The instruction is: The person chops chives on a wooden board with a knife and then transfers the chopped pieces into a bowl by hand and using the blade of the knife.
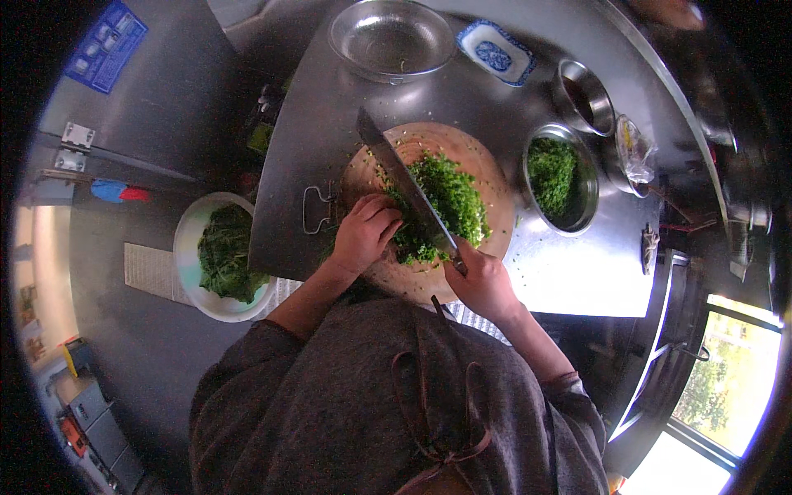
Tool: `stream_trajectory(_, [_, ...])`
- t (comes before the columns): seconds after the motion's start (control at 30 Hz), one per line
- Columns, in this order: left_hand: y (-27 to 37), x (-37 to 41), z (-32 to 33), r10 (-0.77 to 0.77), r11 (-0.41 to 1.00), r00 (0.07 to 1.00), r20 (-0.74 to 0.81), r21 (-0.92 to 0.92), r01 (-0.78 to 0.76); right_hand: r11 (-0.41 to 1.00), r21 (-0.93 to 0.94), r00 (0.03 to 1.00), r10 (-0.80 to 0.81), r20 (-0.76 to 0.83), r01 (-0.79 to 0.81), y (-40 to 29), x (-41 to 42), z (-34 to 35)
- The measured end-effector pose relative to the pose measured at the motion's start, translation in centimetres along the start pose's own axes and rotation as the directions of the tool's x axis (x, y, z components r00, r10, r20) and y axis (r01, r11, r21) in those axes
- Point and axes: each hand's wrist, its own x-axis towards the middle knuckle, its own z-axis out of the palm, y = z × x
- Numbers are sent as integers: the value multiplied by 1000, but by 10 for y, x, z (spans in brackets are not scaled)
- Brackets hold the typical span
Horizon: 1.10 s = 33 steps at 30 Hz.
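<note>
My right hand [482, 275] grips the handle of a long, broad-bladed kitchen knife [405, 179]. The blade slants up and left across a pile of finely chopped green herbs [451, 198], and its tip reaches past the rim of a round wooden chopping board [430, 137]. On the board's left side rests my left hand [369, 229], fingers bent and bunched against the pile's edge, left of the blade. Whether anything is under those fingers is hidden. Green bits are scattered over the board.
The stainless steel table [297, 154] also holds a large metal bowl [391, 43], a blue-and-white dish [496, 52], a metal bowl of chopped greens [557, 179] and a smaller metal bowl [583, 99]. A pale basin [185, 253] of leafy greens stands lower left.
</note>
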Motion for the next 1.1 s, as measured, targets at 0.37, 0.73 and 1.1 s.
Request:
stream_trajectory(0.37, [-6, -7, 9, -13, 1000, 998, 66, 10, 13, 995, 34, 987, 92, 132, -97, -13, 49, 1])
stream_trajectory(0.73, [-1, -8, -6, 76, 993, 993, 88, 81, -83, 992, 57, 993, 114, -28, -112, -13, 9, 3])
stream_trajectory(1.1, [-3, -12, 0, -24, 1000, 997, 76, 3, 24, 992, -98, 984, 98, 149, -84, -32, 35, -1])
